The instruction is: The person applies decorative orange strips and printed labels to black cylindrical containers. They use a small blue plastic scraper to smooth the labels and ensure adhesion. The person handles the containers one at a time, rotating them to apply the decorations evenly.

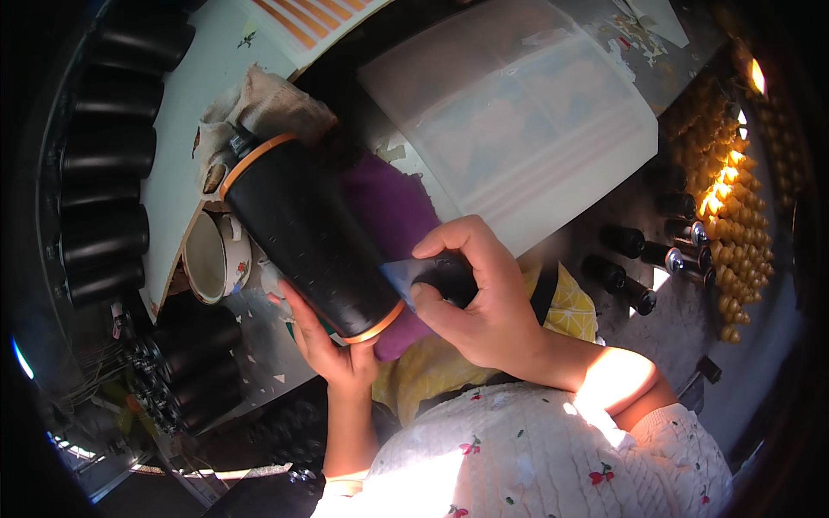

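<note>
A black bottle-like cylinder (302, 229) with an orange band at each end lies tilted across the middle. My left hand (332, 354) is wrapped round its lower end from below, the fingers along its left side. In my right hand (484, 302), thumb and fingers pinch a dark, rounded piece (451, 278) with a bluish see-through corner. That corner meets or nearly meets the cylinder's lower right side; I cannot tell if they touch. Purple cloth (393, 203) lies under and beside the cylinder. A crumpled pale cloth (285, 108) is at its upper end.
Translucent sheets (518, 104) lie at the upper right. A white mug (207, 259) stands left of the cylinder. More black cylinders (108, 155) line the left edge. Small dark bottles (622, 242) and stacked yellowish pieces (738, 233) are on the right. An orange-striped sheet (311, 22) lies at the top.
</note>
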The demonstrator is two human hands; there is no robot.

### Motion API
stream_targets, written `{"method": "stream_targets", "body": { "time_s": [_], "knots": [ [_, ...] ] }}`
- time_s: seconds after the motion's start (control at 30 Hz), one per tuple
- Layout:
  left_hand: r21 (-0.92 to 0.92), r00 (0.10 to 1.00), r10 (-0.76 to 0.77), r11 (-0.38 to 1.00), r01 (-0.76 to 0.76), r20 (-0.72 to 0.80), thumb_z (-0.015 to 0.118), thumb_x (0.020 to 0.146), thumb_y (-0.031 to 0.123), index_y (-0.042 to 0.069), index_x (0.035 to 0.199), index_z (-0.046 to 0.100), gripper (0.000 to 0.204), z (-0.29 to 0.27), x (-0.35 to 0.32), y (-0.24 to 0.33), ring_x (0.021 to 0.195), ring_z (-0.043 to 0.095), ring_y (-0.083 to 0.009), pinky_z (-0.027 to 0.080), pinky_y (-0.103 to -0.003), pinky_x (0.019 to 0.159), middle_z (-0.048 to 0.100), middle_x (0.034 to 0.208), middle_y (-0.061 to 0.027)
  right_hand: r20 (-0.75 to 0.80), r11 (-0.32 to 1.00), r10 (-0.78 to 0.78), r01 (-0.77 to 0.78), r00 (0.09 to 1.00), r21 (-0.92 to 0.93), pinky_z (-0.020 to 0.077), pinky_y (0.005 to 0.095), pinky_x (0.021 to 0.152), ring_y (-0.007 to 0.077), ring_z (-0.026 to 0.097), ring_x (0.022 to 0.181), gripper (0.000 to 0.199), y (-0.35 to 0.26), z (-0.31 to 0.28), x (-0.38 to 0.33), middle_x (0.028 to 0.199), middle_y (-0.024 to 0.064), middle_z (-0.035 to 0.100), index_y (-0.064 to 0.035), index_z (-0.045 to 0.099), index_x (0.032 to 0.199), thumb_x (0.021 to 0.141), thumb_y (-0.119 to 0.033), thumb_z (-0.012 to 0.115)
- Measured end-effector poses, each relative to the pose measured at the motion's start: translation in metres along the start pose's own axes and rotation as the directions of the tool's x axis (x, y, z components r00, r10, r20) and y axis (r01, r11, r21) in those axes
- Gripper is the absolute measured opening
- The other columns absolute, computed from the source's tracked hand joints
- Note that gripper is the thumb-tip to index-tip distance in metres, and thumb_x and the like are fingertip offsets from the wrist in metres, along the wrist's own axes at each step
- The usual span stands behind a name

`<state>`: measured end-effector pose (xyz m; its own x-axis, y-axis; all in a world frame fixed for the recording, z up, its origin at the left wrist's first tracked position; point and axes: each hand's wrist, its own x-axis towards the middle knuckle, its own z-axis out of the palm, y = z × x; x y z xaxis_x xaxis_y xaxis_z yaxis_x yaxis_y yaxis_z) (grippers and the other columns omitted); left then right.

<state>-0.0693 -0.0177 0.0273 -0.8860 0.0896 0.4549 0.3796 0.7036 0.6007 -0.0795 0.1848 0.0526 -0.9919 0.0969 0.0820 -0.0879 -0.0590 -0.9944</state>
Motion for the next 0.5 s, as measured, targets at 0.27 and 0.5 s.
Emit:
{"method": "stream_targets", "body": {
  "time_s": [0.27,0.5],
  "knots": [
    [0.225,0.967,0.238,0.941,-0.252,0.088,0.056,0.094,0.06,-0.014,0.149,0.029,0.096,-0.006,0.011,0.003,0.143,0.038,-0.0405,0.004,-0.056,0.123,0.042,0.151,-0.0275,-0.001,1.0,-0.007,0.007,1.0,-0.01,0.0492,0.0336,0.084,0.0263,0.062,0.095,0.03,-0.002,-0.002,0.003,0.101,0.0109,0.06,-0.0018,0.056,0.106,0.079,0.001,0.067],
    [0.087,0.99,0.138,0.987,-0.134,-0.04,0.058,0.095,0.055,-0.01,0.154,0.022,0.094,0.004,0.001,0.012,0.147,0.033,-0.0375,0.021,-0.046,0.12,0.035,0.155,-0.0295,0.001,1.0,0.027,-0.027,1.0,-0.005,0.0495,0.0352,0.083,0.0275,0.062,0.095,0.029,-0.001,-0.002,-0.002,0.101,0.0118,0.061,-0.0019,0.056,0.107,0.08,0.0,0.067]
  ]
}}
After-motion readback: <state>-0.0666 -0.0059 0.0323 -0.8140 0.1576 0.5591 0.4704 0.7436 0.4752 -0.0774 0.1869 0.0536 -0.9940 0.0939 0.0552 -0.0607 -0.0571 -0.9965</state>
